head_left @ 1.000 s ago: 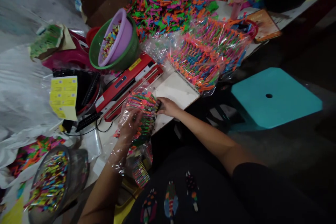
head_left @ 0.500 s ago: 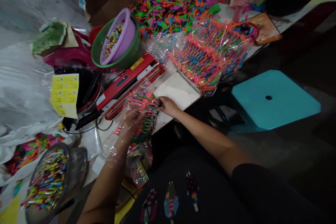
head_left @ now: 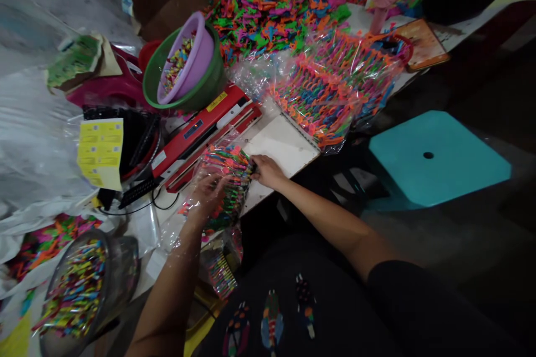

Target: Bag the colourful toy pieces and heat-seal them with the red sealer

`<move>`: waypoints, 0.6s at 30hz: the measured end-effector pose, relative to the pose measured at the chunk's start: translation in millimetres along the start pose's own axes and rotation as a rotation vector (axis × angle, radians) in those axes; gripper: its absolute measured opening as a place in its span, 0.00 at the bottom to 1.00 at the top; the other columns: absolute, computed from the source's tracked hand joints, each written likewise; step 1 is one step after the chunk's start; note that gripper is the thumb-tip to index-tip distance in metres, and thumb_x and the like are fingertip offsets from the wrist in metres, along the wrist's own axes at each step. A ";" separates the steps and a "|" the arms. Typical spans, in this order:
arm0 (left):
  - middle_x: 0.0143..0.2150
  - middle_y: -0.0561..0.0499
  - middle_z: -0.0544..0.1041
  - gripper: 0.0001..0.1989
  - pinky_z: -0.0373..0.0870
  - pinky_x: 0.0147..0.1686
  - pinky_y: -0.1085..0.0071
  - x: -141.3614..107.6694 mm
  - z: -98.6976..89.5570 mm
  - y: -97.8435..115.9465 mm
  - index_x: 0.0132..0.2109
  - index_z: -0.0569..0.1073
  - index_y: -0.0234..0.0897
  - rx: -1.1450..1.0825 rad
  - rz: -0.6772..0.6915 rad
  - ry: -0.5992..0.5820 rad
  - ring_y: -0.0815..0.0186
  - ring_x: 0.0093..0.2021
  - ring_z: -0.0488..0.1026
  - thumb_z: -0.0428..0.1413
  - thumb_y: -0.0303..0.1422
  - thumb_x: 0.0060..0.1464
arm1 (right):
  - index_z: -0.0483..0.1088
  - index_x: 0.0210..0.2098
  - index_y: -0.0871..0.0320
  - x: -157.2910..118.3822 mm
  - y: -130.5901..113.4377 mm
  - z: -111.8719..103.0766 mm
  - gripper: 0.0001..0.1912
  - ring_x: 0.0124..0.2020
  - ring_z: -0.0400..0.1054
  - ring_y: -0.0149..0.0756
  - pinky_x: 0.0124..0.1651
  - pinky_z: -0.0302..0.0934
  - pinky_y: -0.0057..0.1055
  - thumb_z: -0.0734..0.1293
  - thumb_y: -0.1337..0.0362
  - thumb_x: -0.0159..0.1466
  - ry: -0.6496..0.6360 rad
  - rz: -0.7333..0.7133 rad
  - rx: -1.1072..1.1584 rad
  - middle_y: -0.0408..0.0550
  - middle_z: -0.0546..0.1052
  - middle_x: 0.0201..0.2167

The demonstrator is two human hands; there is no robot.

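In the head view, a clear plastic bag (head_left: 218, 157) filled with rows of small colourful plastic toys (head_left: 234, 192) lies at the table's front edge. My left hand (head_left: 208, 192) is at its left side, with clear film over the hand and wrist; its fingers curl against the toys. My right hand (head_left: 268, 172) pinches the right side of the bundle between thumb and fingers. Behind the bundle lies a red bag sealer (head_left: 201, 134), close to my left hand.
Filled clear bags of toys (head_left: 318, 100) lie to the right, before a heap of loose toys (head_left: 276, 5). A purple basin (head_left: 201, 61) leans inside a green basin (head_left: 153, 83). A clear tub (head_left: 125, 262) of small pieces stands front left. A turquoise stool (head_left: 452, 162) is at right.
Both hands stay at the bundle with almost the same hold. The view has shifted very slightly, and the left fingers have moved a little over the toys.
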State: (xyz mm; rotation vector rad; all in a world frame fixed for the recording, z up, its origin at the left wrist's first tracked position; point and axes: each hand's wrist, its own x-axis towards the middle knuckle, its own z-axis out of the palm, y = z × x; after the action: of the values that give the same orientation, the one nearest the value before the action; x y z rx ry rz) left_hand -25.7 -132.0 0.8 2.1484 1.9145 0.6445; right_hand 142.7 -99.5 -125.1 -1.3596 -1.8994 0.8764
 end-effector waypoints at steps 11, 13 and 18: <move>0.34 0.51 0.75 0.13 0.69 0.35 0.70 3.1 1.6 -4.3 0.32 0.77 0.41 0.038 -0.004 0.024 0.66 0.33 0.72 0.56 0.45 0.48 | 0.60 0.55 0.63 -1.3 -1.7 -0.6 0.28 0.51 0.61 0.42 0.54 0.55 0.38 0.68 0.65 0.56 0.003 -0.019 -0.001 0.57 0.68 0.50; 0.35 0.51 0.75 0.13 0.69 0.34 0.70 1.4 4.5 -0.8 0.34 0.76 0.40 0.031 -0.008 0.085 0.66 0.33 0.71 0.58 0.44 0.47 | 0.60 0.55 0.63 -0.9 -1.3 -0.4 0.27 0.52 0.61 0.42 0.54 0.55 0.38 0.67 0.66 0.57 0.000 -0.018 0.004 0.57 0.68 0.51; 0.32 0.51 0.74 0.13 0.69 0.35 0.68 -2.5 9.3 1.5 0.28 0.74 0.39 0.033 -0.028 0.182 0.65 0.34 0.71 0.60 0.44 0.45 | 0.61 0.55 0.60 -0.8 -0.2 0.6 0.25 0.53 0.61 0.40 0.56 0.54 0.38 0.65 0.68 0.58 0.011 -0.019 0.021 0.54 0.69 0.51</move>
State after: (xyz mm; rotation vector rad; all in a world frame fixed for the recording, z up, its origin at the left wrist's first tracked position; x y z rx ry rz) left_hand -20.4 -133.3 -7.3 2.1449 2.0548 0.8345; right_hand 142.4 -100.5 -125.4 -1.3288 -1.8872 0.8752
